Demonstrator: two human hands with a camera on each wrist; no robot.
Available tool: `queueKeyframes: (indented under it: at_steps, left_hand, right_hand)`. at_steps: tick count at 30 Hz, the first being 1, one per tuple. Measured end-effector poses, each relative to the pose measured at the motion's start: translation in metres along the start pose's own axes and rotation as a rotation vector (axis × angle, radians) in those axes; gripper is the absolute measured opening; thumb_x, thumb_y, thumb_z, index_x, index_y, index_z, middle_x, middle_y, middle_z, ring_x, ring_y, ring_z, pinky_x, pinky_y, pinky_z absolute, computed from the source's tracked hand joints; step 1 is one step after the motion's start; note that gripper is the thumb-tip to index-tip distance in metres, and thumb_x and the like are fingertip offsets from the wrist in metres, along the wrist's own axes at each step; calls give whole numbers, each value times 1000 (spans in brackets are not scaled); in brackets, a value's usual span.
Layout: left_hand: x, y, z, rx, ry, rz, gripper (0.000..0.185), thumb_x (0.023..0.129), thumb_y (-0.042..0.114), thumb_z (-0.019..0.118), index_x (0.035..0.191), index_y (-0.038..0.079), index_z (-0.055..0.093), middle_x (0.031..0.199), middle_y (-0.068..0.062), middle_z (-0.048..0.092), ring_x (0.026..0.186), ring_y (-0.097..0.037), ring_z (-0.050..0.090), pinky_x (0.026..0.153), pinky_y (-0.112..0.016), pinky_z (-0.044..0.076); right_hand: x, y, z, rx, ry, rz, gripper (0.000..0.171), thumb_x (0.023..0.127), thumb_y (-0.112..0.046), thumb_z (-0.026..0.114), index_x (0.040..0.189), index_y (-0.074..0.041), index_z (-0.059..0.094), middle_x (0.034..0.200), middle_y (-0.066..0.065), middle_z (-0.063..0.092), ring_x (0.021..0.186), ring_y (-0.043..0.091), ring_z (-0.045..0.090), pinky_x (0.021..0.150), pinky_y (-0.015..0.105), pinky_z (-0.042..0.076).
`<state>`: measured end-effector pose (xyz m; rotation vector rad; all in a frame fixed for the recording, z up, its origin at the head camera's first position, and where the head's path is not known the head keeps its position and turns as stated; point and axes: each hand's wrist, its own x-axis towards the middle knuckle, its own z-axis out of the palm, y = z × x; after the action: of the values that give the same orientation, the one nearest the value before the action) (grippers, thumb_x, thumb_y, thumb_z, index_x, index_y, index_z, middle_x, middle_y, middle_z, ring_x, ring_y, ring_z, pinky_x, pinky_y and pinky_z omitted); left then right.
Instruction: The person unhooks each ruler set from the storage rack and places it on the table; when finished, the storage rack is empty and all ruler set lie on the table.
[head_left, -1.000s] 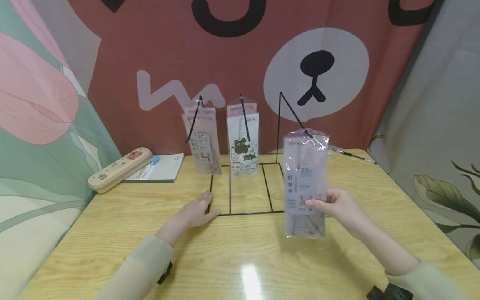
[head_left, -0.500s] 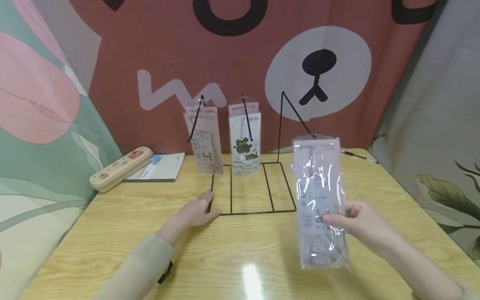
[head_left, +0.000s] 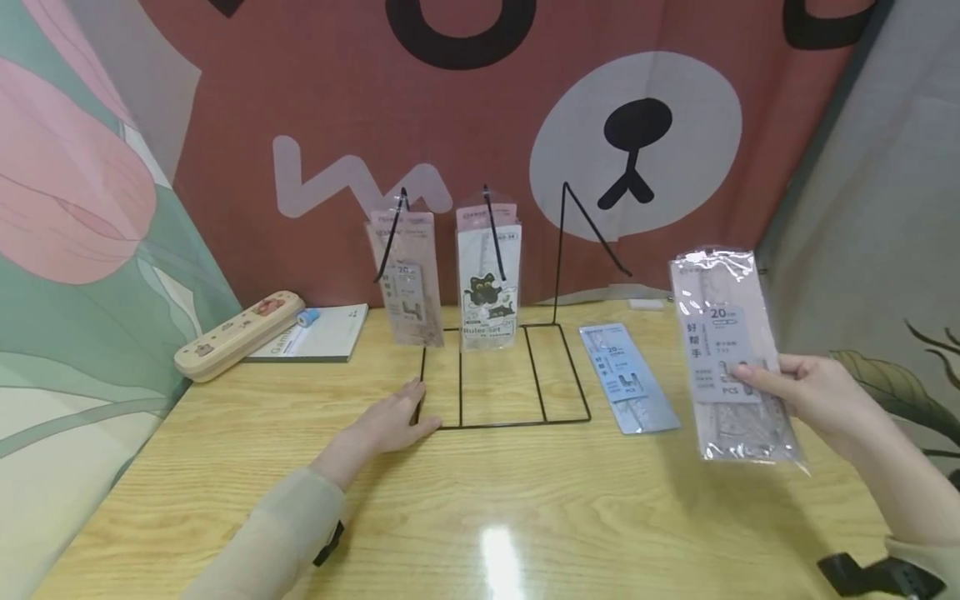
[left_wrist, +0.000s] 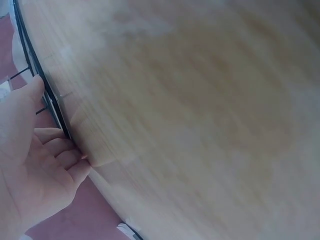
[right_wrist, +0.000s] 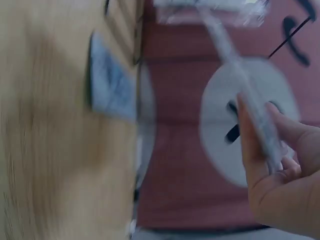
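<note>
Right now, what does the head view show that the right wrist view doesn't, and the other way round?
Only the head view shows the left hand resting at the wire rack and two packets hanging on its hooks. Only the right wrist view shows the held pink ruler packet edge-on, thin between the fingers. Both show the right hand holding that packet and the blue packet lying flat on the table.

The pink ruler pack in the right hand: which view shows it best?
The head view. There the pink pack faces the camera whole, label readable, pinched at its edge by the right hand. The right wrist view shows it edge-on and blurred. The left wrist view shows none of it.
</note>
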<state>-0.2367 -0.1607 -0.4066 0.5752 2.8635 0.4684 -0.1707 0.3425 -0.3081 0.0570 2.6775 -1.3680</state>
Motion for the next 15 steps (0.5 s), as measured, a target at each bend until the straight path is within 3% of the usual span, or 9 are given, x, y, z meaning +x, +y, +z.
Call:
queueKeyframes:
  at_steps: [3, 5, 10, 12, 15]
  left_hand:
    - [1, -1, 1, 8, 3, 5, 73, 95, 44, 50, 144, -7, 29, 153, -24, 23, 142, -36, 25, 116, -49, 25]
    - [2, -2, 1, 10, 5, 7, 74, 95, 44, 50, 144, -7, 29, 152, -24, 24, 141, -37, 26, 116, -49, 25]
    - [1, -2, 0, 1, 1, -5, 74, 95, 45, 51, 144, -6, 28, 153, -24, 23, 142, -36, 25, 116, -48, 24]
    - [0, -2, 0, -3, 2, -4, 74, 95, 44, 51, 145, -6, 28, 153, -24, 22, 142, -36, 24, 117, -48, 24]
    - [0, -2, 0, -4, -2, -6, 74, 95, 44, 51, 144, -6, 28, 153, -24, 22, 142, -36, 24, 117, -48, 23]
  right_hand:
    - [26, 15, -7, -132, 30, 36, 58, 93, -40, 57, 121, 10, 57, 83, -9, 71, 72, 0, 61, 64, 23, 51]
    - [41, 24, -8, -193, 22, 59, 60, 93, -40, 56, 114, 16, 57, 79, -4, 69, 68, 4, 59, 61, 25, 51]
    - [81, 40, -4, -248, -27, 118, 50, 91, -36, 60, 99, 13, 63, 71, -4, 65, 66, 9, 57, 58, 27, 50]
    - [96, 43, -1, -308, -20, 136, 43, 88, -35, 64, 88, 8, 64, 69, -4, 60, 66, 11, 53, 57, 27, 48]
    - [111, 44, 5, -379, -1, 158, 42, 83, -32, 68, 85, 10, 64, 70, 3, 59, 67, 16, 52, 57, 26, 46]
